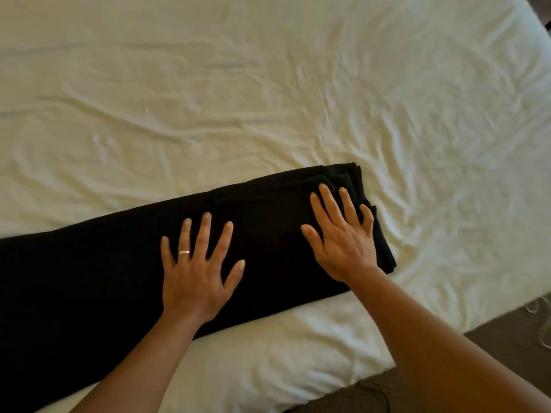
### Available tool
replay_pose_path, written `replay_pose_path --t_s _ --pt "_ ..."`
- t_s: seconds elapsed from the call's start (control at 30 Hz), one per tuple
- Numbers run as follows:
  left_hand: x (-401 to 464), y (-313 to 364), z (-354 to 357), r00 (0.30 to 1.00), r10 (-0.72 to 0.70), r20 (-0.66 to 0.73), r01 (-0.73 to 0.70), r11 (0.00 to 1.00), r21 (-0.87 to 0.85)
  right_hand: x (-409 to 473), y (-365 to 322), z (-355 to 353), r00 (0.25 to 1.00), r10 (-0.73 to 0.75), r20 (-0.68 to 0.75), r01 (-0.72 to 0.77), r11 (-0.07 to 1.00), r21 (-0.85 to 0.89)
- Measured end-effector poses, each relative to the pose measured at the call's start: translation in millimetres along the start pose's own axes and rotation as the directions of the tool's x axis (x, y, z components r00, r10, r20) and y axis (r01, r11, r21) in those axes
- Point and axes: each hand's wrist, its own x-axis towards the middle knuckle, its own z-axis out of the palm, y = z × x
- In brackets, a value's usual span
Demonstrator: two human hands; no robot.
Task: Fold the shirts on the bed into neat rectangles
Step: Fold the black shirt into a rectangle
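A black shirt (98, 272) lies folded into a long band across the near part of the bed, running from the left edge up to the right. Its right end shows several stacked layers. My left hand (196, 272) lies flat on the middle of the band, fingers spread, a ring on one finger. My right hand (343, 236) presses flat on the right end of the shirt, fingers straight and spread. Neither hand grips the cloth.
The bed (268, 93) is covered with a wrinkled cream sheet. Its near edge runs diagonally at the lower right, with brown floor (507, 332) beyond it. A thin pale cord (536, 308) lies on the floor at the right edge.
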Motion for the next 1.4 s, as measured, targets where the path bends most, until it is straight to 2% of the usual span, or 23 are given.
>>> replay_pose_path --t_s 0.1,0.17,0.23,0.27,0.3,0.37,0.43,0.53,0.7,0.77,0.87,0.9,1.0,1.03,1.1,1.2,1.3,1.4 --pt "-1 0 -1 1.0 0.002 0.014 -0.002 1.0 -0.016 -3 1 0 0.999 0.049 -0.019 -0.047 0.997 0.068" --pt "-1 -1 -3 1.0 0.003 0.022 -0.003 1.0 -0.019 -6 -3 -4 0.983 0.182 -0.014 -0.179 0.977 0.117" --pt "-1 -1 -2 1.0 0.01 0.025 -0.009 1.0 -0.019 -5 -11 -15 0.936 0.351 -0.023 -0.341 0.921 0.186" --pt "-1 -1 -2 1.0 0.014 0.016 -0.014 1.0 -0.021 -5 -20 -20 0.93 0.362 -0.057 -0.346 0.92 0.186" --pt "-1 -1 -1 1.0 0.021 0.008 -0.021 0.999 -0.024 -5 -33 -25 0.946 0.303 -0.116 -0.283 0.946 0.161" --pt "-1 -2 0 1.0 0.024 -0.016 -0.025 1.0 -0.018 -5 -62 -26 0.981 0.066 -0.18 -0.05 0.994 0.096" --pt "-2 -2 0 0.999 0.02 -0.031 -0.02 1.0 -0.015 -6 -78 -14 0.992 -0.077 -0.099 0.083 0.995 0.057" --pt "-4 -2 -6 1.0 0.029 -0.004 -0.029 0.999 -0.033 -4 -70 5 0.999 -0.007 0.032 0.007 1.0 0.021" --pt "-27 -58 -19 0.999 0.046 0.017 -0.046 0.999 0.002 -4 -69 7 0.999 0.005 0.053 -0.004 1.0 -0.029" --pt "-46 -101 -25 0.998 -0.044 0.034 0.043 0.999 0.028 -4 -72 6 0.998 0.019 0.061 -0.018 0.999 -0.031" --pt "-79 -168 -34 0.942 -0.33 0.07 0.333 0.942 -0.038 -4 -77 0 0.994 0.037 0.1 -0.034 0.999 -0.03" --pt "-87 -183 -37 0.927 -0.367 0.08 0.371 0.928 -0.041 -3 -82 -3 0.992 0.051 0.115 -0.048 0.998 -0.027" --pt "-87 -194 -47 0.945 -0.327 0.013 0.327 0.943 -0.057 5 -107 -22 0.988 0.122 0.093 -0.126 0.991 0.039" --pt "-79 -191 -52 0.942 -0.334 -0.036 0.33 0.94 -0.086 8 -119 -30 0.992 0.117 0.054 -0.12 0.991 0.057" --pt "-61 -189 -62 0.918 -0.381 -0.108 0.366 0.92 -0.14 15 -148 -43 0.999 0.016 -0.039 -0.014 0.998 0.058" --pt "-39 -187 -70 0.919 -0.391 -0.049 0.378 0.909 -0.177 29 -196 -52 0.977 -0.19 -0.098 0.2 0.973 0.112" --pt "-30 -191 -69 0.937 -0.347 -0.022 0.337 0.921 -0.196 43 -232 -56 0.968 -0.248 -0.043 0.252 0.951 0.181" --pt "-27 -200 -69 0.939 -0.341 0.038 0.338 0.902 -0.269 52 -243 -53 0.975 -0.206 0.084 0.184 0.959 0.217"
